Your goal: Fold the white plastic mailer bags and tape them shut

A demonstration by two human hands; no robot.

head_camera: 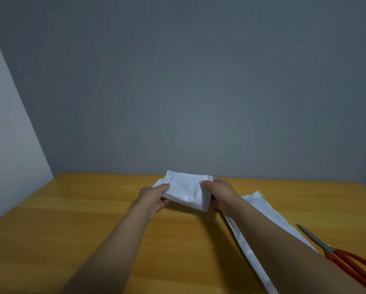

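Observation:
A folded white mailer bag is held just above the far middle of the wooden table. My left hand grips its left end, thumb on top. On the right end, my right hand grips in the same way. A second white mailer bag lies flat on the table to the right, partly hidden under my right forearm. No tape is in view.
Red-handled scissors lie at the right edge of the table, blades pointing away from me. A grey wall stands right behind the table's far edge.

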